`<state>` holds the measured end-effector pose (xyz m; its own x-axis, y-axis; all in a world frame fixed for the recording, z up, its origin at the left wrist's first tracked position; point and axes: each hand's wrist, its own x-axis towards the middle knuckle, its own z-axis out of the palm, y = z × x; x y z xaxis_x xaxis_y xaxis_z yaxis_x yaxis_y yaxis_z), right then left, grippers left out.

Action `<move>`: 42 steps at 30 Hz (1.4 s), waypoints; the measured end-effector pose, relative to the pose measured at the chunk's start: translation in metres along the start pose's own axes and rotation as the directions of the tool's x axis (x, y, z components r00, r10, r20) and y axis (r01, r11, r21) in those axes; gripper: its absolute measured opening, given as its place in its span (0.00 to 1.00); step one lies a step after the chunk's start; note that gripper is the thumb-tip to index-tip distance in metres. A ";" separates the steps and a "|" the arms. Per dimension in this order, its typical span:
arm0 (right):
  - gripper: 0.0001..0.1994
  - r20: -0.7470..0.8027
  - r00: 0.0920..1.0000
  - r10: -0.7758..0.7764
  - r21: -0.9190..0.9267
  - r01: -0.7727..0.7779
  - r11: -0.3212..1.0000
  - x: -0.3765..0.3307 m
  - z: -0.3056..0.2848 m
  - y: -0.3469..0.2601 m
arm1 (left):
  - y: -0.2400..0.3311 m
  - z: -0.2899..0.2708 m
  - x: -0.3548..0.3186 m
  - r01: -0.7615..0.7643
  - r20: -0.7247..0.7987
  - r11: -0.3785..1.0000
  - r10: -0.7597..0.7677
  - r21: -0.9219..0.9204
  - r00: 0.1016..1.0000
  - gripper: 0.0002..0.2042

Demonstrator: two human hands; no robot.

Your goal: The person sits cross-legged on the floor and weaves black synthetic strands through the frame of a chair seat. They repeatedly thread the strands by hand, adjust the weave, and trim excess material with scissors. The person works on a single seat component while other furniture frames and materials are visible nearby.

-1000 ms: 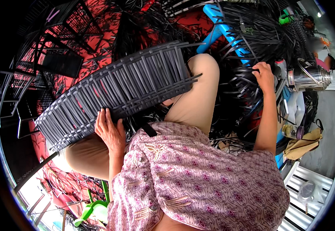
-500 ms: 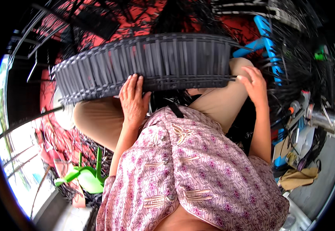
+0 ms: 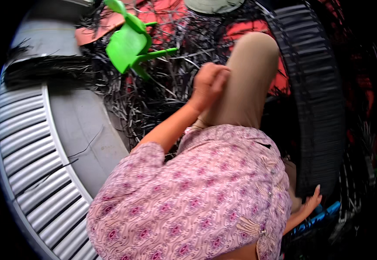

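A long black woven strip panel (image 3: 314, 99) stands along the right side, beyond my bent knee, slightly blurred. My left hand (image 3: 210, 86) is closed against the side of my raised thigh in beige trousers (image 3: 249, 82); whether anything is inside its curled fingers is hidden. At the lower right, my right hand (image 3: 310, 204) is by the near end of the panel. Its fingers look stretched out, with no held thing visible; whether they touch the panel I cannot tell.
A small green plastic chair (image 3: 130, 45) lies tipped among loose black strips (image 3: 153, 93) on red flooring. White slatted bars (image 3: 36, 151) curve along the left, beside a grey ledge (image 3: 82, 125). A blue plastic piece (image 3: 323, 214) lies near my right hand.
The view has swung left, so the panel appears at the right. My left hand has left the panel's edge and closed beside my thigh. My right hand remains near the panel's end.
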<state>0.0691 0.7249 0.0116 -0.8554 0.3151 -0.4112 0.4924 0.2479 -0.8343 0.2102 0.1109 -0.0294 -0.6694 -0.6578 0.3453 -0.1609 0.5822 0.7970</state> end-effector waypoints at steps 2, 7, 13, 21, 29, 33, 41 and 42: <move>0.27 -0.085 0.996 0.002 -0.052 -0.007 0.999 -0.003 0.014 -0.022 | -0.022 -0.016 -0.003 0.177 -0.075 0.984 -0.176 0.002 0.981 0.04; 0.36 -0.245 0.969 -0.040 0.055 0.055 0.997 -0.021 0.055 -0.059 | 0.039 -0.022 0.058 -0.126 0.008 0.991 0.127 -0.048 0.992 0.06; 0.33 -0.514 0.808 -0.288 -0.215 0.204 0.955 -0.004 0.077 -0.058 | 0.069 0.155 0.065 0.592 0.664 0.720 -0.247 -0.362 0.706 0.08; 0.32 -0.557 0.798 -0.232 -0.115 0.202 0.973 -0.005 0.088 -0.071 | -0.115 0.332 -0.049 0.430 0.504 0.611 -0.791 0.664 0.347 0.18; 0.28 -0.585 0.786 -0.198 -0.051 0.208 0.977 -0.009 0.098 -0.079 | -0.140 0.324 -0.073 0.129 0.655 0.761 -0.620 0.635 0.433 0.24; 0.24 -0.620 0.756 -0.211 -0.103 0.188 0.977 -0.008 0.091 -0.072 | -0.110 0.319 -0.067 0.003 0.749 0.789 -0.584 0.614 0.314 0.20; 0.22 -0.616 0.761 -0.203 -0.098 0.182 0.978 -0.007 0.089 -0.070 | -0.141 0.328 -0.091 -0.106 0.780 0.808 -0.512 0.580 0.359 0.18; 0.22 -0.617 0.762 -0.196 -0.092 0.177 0.980 -0.006 0.089 -0.069 | -0.137 0.325 -0.086 -0.096 0.803 0.836 -0.479 0.540 0.355 0.18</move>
<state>0.0263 0.6242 0.0392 -0.6491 0.7569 0.0767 0.3456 0.3832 -0.8566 0.0542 0.2432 -0.3289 -0.7431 -0.1283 -0.6567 -0.4623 0.8080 0.3652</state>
